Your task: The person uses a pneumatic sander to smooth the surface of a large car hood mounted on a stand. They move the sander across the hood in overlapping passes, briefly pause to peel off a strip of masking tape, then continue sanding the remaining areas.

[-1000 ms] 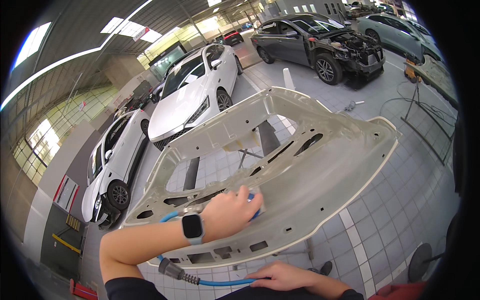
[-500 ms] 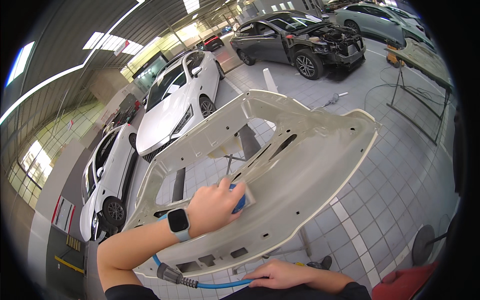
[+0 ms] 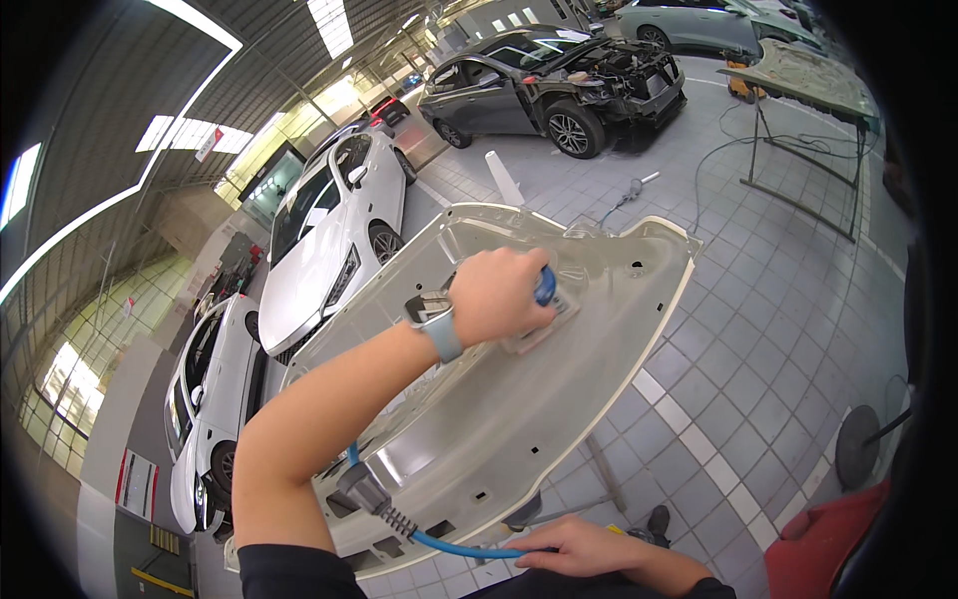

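A large beige-grey car body panel [image 3: 544, 384] with cut-outs and holes lies before me, raised above the floor. My left hand [image 3: 496, 298], with a watch on its wrist, is closed over the blue top of a sander [image 3: 545, 287]. The sander's flat pad rests on the far right part of the panel, blurred by motion. Low in the view my right hand [image 3: 574, 548] is closed around a blue hose [image 3: 461, 549]. That hose runs left into a grey fitting [image 3: 363, 488] under my left forearm, where part of it is hidden.
Two white cars [image 3: 324, 235] stand at the left. A dark grey car [image 3: 539, 95] with its front stripped is beyond the panel. Far right, another panel [image 3: 798, 78] lies on a metal stand. A red object [image 3: 828, 539] and a round dark disc [image 3: 856, 447] are near my right.
My left hand has pushed the sander farther away and to the right over the panel. The grey fitting has shifted up and right. My right hand keeps hold of the hose.
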`<state>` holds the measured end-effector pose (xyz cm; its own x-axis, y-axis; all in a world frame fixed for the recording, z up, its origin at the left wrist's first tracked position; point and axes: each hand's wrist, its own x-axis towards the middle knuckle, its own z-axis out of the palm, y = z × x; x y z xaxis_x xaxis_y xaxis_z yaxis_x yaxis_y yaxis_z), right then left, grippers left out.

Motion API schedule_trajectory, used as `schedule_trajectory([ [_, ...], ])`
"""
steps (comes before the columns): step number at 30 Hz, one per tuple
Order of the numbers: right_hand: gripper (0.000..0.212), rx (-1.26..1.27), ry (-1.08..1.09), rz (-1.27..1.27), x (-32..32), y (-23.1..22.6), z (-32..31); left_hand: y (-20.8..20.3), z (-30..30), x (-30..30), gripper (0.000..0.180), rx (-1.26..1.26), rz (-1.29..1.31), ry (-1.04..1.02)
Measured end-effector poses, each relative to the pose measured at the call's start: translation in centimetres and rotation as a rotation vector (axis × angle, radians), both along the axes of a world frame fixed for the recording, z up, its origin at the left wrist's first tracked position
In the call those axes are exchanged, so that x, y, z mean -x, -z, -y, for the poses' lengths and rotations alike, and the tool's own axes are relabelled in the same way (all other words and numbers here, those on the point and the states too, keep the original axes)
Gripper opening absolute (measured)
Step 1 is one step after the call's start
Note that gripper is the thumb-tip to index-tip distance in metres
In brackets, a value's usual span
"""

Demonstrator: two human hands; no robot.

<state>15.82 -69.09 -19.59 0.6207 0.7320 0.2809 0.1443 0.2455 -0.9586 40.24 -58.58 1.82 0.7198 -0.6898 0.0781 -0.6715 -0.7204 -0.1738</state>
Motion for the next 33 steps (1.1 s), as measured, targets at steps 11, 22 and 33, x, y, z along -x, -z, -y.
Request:
schedule_trajectory([
  [11, 0.039, 0.094, -0.042, 0.029, 1.9, -0.6, -1.6, -1.1, -9.0, 4.0, 0.058, 0.109, -0.161, -0.133],
  [22, 0.041, 0.186, -0.289, 0.088, 2.4, 0.1, -8.8, -1.3, -24.0, 13.9, 0.060, 0.031, -0.250, -0.342],
  [33, 0.038, 0.128, -0.205, 0.093, 2.8, 0.1, -7.8, 2.0, -17.0, 16.3, 0.057, -0.282, 0.057, 0.062],
])
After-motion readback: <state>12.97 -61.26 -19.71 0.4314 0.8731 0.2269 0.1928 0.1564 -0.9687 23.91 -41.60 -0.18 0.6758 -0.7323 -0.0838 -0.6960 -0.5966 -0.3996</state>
